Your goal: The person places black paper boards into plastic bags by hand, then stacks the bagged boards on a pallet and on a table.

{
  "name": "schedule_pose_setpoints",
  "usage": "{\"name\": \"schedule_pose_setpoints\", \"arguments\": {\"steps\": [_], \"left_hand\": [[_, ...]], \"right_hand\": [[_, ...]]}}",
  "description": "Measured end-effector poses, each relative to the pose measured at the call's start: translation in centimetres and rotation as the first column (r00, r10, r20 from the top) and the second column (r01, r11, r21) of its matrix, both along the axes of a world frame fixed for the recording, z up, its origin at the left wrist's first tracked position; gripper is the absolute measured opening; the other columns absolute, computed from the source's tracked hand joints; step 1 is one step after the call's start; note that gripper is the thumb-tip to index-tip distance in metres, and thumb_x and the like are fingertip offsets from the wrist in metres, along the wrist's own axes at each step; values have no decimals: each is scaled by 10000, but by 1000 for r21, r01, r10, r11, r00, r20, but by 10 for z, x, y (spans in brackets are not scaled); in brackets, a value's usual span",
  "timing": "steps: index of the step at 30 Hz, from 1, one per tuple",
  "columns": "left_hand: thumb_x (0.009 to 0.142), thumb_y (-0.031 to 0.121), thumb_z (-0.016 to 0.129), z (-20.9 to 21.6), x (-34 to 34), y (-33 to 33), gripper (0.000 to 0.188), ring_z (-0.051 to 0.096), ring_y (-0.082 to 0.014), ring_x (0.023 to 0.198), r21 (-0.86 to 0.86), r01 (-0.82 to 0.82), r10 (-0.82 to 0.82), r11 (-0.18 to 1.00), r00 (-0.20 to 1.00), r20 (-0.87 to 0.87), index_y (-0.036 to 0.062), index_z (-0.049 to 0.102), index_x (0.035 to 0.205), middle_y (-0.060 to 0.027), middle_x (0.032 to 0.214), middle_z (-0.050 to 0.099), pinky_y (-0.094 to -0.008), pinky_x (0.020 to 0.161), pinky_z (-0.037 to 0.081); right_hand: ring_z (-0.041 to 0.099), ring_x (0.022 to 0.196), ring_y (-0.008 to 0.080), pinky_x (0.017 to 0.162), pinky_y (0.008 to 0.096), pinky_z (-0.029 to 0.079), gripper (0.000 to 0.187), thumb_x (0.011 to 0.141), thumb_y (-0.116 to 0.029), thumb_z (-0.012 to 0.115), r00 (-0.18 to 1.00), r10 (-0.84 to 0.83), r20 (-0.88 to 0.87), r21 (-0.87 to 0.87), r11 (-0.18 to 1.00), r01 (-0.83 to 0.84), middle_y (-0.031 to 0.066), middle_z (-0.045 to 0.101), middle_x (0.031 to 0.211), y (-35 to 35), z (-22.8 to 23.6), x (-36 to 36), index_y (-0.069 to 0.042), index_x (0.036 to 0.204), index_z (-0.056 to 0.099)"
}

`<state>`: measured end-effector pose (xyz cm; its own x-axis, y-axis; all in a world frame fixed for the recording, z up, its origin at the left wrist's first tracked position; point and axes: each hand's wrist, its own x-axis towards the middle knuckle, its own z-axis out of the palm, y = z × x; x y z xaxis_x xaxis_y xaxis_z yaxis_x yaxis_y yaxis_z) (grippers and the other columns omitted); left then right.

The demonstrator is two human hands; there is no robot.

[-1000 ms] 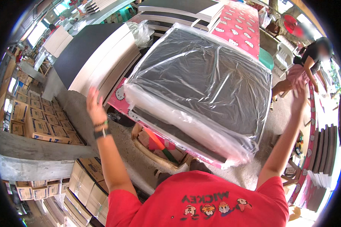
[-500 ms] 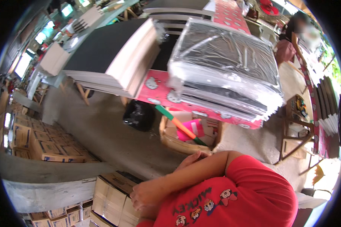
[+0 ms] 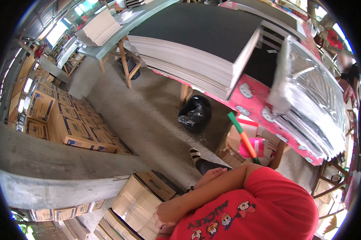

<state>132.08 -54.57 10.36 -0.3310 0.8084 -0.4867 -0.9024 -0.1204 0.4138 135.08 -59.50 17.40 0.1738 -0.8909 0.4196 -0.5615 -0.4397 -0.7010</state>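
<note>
My arms are folded low in front of my red shirt, the right forearm lying across the left. My right hand (image 3: 161,218) is closed with its fingers curled round my left arm near the elbow. Past the right forearm shows my left hand (image 3: 213,175), open, its fingers stretched out beside my right upper arm and holding nothing. A dark band (image 3: 191,188) is at the left wrist. Nearest to the right hand is a taped cardboard box (image 3: 136,204). Beyond the left hand stands an open carton (image 3: 228,149) with a green-and-orange stick (image 3: 244,136) and pink items.
Ahead, a table with a pink patterned cover (image 3: 250,94) bears a stack of black-topped boards (image 3: 196,32) and a plastic-wrapped stack (image 3: 312,92). A black bag (image 3: 195,113) sits on the floor. Many cartons (image 3: 74,120) stand behind a low concrete wall (image 3: 60,160) at left.
My view has turned left, so the table and its stacks sit farther right. A sandalled foot and dark trouser leg now show. My arms stay folded.
</note>
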Motion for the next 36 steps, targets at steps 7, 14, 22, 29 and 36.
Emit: {"name": "schedule_pose_setpoints", "arguments": {"steps": [7, 14, 22, 29, 36], "left_hand": [[868, 210, 474, 10, -150, -111, 169, 532, -66, 738, 29, -192, 193, 981, 981, -27, 53, 512, 920, 0, 846, 565, -224, 653, 430], [847, 191, 512, 50, -299, -205, 126, 496, -46, 665, -95, -228, 215, 969, 968, -127, 67, 510, 867, 20, 752, 536, -201, 585, 399], [803, 212, 511, 56, -528, -390, 213, 390, -102, 561, 5, -674, 560, 739, 610, -560, 60, 489, 655, -15, 650, 453, -218, 525, 316], [846, 341, 475, 247, -646, -308, 367, 448, -174, 660, 626, 352, 486, 695, 411, -771, 63, 512, 610, -104, 777, 528, -253, 523, 395], [662, 213, 700, 269, -705, -259, 306, 558, -233, 756, 786, 597, -41, 161, 799, -599, -21, 618, 842, -126, 860, 591, -293, 655, 472]], "right_hand": [[536, 707, 284, 644, 373, 412, 140, 735, -197, 493, 996, -23, -84, -17, 1000, 22, 108, 550, 700, -111, 0, -155, -68, 724, 548], [545, 709, 263, 649, 374, 410, 160, 768, -198, 487, 996, 94, 1, 4, 996, -94, 94, 558, 706, -188, 22, -307, -53, 746, 550], [565, 878, 174, 764, 292, 427, 290, 827, -221, 521, 497, -277, 822, 239, 961, 140, 118, 603, 936, -138, 12, -536, 7, 1005, 542], [577, 849, 288, 713, 380, 457, 312, 728, -278, 573, 35, -971, -238, 653, -133, 746, 138, 607, 877, -100, -64, -568, -77, 967, 569], [591, 815, 225, 729, 327, 457, 306, 780, -242, 557, -386, -922, 13, 767, -238, 595, 121, 612, 890, -98, -104, -598, -53, 1020, 558]]}}
